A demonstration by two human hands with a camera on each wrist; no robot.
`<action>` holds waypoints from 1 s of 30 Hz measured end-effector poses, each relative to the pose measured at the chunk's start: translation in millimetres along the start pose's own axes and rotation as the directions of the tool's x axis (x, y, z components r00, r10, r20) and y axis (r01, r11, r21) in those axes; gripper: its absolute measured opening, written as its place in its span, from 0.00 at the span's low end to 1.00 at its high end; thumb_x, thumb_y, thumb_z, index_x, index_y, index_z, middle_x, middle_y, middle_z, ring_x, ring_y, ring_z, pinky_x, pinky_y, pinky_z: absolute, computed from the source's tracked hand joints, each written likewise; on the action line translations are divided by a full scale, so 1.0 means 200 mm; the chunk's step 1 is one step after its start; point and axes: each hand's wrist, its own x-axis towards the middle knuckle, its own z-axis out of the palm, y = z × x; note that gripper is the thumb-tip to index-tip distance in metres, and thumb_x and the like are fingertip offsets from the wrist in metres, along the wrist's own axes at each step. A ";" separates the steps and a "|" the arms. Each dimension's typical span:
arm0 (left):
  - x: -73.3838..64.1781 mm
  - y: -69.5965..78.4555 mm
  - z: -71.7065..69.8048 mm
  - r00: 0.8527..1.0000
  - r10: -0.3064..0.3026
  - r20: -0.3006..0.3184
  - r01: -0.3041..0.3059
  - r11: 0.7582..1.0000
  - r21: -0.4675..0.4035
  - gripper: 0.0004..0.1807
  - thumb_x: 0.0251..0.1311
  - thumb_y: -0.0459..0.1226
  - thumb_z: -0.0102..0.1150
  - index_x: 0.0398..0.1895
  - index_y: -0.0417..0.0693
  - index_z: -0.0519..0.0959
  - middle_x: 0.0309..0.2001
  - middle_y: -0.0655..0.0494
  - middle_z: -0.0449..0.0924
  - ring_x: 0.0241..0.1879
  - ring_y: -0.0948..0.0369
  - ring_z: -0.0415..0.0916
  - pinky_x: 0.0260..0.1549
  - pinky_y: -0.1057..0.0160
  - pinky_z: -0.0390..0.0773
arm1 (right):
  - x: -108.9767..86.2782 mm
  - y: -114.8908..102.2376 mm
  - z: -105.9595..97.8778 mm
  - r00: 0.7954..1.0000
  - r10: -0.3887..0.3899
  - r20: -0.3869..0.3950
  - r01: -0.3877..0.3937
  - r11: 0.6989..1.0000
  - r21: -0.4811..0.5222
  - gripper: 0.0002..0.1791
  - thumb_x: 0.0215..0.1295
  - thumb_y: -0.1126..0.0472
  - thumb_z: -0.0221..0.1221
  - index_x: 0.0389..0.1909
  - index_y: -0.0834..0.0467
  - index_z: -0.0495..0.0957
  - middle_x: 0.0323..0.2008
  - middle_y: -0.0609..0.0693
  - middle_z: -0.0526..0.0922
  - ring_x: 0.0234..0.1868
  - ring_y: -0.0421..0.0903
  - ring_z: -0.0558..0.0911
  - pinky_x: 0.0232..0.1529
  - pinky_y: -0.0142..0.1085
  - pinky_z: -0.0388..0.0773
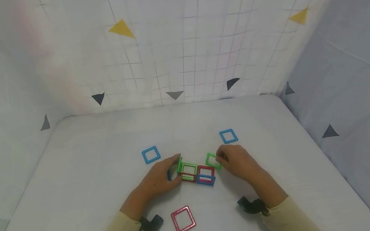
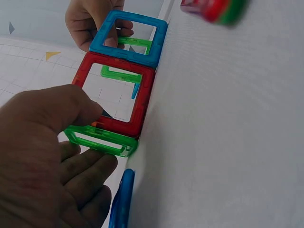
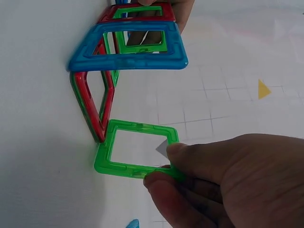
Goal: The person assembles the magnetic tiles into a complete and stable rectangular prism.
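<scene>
Frame-shaped square magnetic tiles stand joined in a low structure in the middle of the table. My left hand (image 1: 159, 176) grips its left end; in the left wrist view the thumb lies on a red tile (image 2: 118, 126) and the fingers are behind a green tile (image 2: 102, 133). A blue tile (image 2: 126, 54) adjoins that red one along the front. My right hand (image 3: 204, 175) pinches another green tile (image 3: 105, 147) by one edge between thumb and fingers. This tile's opposite corner comes right at the lower end of a red tile (image 3: 99, 127) in the structure.
Two blue tiles lie farther back, one on the left (image 1: 153, 160) and one on the right (image 1: 231, 141). A red tile (image 1: 187, 229) lies nearer, between the forearms. Another blue tile (image 2: 122, 199) is beside my left fingers. White sheets with a grid rise behind the table.
</scene>
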 end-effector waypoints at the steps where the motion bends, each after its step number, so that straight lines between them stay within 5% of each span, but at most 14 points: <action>1: 0.00 0.00 0.00 1.000 0.002 -0.001 -0.002 1.000 0.002 0.39 0.62 0.49 0.64 0.75 0.56 0.62 0.71 0.60 0.68 0.72 0.60 0.62 0.69 0.55 0.65 | 0.00 0.00 0.00 1.000 -0.002 0.003 0.002 1.000 0.002 0.06 0.66 0.58 0.65 0.40 0.53 0.83 0.31 0.43 0.82 0.33 0.42 0.77 0.38 0.37 0.81; 8: 0.01 -0.01 0.00 1.000 0.019 0.003 -0.019 1.000 -0.003 0.39 0.63 0.49 0.62 0.76 0.55 0.61 0.72 0.60 0.66 0.73 0.60 0.60 0.69 0.55 0.65 | -0.01 -0.01 0.00 0.998 -0.063 0.000 0.063 0.998 0.027 0.05 0.67 0.59 0.64 0.41 0.53 0.83 0.34 0.43 0.83 0.34 0.41 0.78 0.39 0.37 0.82; 30: 0.00 0.00 0.00 0.999 0.025 0.036 -0.025 1.000 0.006 0.38 0.65 0.48 0.60 0.77 0.56 0.59 0.74 0.62 0.63 0.74 0.60 0.58 0.70 0.55 0.64 | 0.00 -0.09 0.04 0.997 -0.074 0.015 0.073 0.995 0.075 0.05 0.66 0.58 0.64 0.41 0.52 0.83 0.33 0.41 0.82 0.33 0.40 0.77 0.38 0.34 0.80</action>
